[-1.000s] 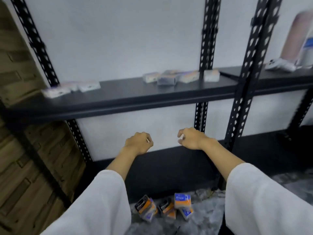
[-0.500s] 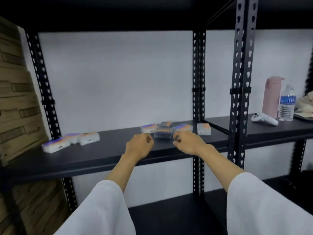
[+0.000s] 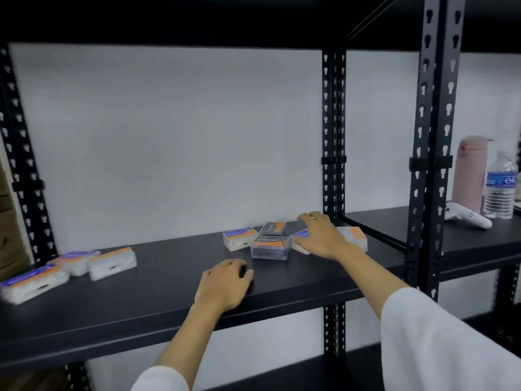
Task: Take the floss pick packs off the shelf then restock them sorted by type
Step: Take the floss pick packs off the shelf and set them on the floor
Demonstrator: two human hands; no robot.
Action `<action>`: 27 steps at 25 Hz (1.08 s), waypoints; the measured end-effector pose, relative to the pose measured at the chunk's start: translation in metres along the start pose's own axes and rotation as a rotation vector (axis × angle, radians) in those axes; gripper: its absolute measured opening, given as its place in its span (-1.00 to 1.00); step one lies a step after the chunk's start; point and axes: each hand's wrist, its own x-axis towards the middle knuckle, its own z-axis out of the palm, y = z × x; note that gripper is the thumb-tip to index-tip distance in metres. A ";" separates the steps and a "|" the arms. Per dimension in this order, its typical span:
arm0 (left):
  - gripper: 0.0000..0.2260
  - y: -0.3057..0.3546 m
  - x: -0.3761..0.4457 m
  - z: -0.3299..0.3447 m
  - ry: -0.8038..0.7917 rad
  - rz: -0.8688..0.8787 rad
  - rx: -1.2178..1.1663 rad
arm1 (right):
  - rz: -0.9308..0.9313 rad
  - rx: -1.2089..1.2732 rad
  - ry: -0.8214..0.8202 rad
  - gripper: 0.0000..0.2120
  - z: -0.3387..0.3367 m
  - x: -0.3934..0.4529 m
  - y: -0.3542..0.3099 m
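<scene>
Floss pick packs lie on the black shelf (image 3: 158, 303). In the middle are two dark charcoal packs (image 3: 270, 247) (image 3: 273, 228), a white blue-labelled pack (image 3: 239, 239) and a white orange-labelled pack (image 3: 354, 237). Three more white packs (image 3: 112, 262) (image 3: 74, 259) (image 3: 31, 282) sit at the left. My right hand (image 3: 318, 235) lies with fingers spread over another white blue-labelled pack (image 3: 299, 240), mostly hiding it. My left hand (image 3: 225, 283) rests on the shelf near its front edge, fingers loosely curled, holding nothing.
A black upright post (image 3: 431, 165) divides this bay from the right one, where a pink flask (image 3: 469, 176), a water bottle (image 3: 500, 187) and a white controller (image 3: 468, 218) stand. Cardboard boxes (image 3: 8, 221) are at the far left. A lower shelf runs below.
The view rose from the floor and lower shelf to this shelf. Both hands came up onto it; the right one reached forward over a white pack, the left settled on the board.
</scene>
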 end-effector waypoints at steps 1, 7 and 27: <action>-0.64 -0.001 0.000 0.002 0.013 0.004 0.009 | 0.028 -0.023 -0.052 -0.38 0.003 0.008 0.004; -0.65 -0.001 -0.002 0.001 0.019 -0.005 0.019 | 0.088 -0.317 -0.223 -0.34 0.023 0.019 0.010; -0.52 0.012 0.073 -0.016 -0.239 0.231 -0.113 | -0.032 0.006 0.038 -0.37 0.023 -0.062 -0.005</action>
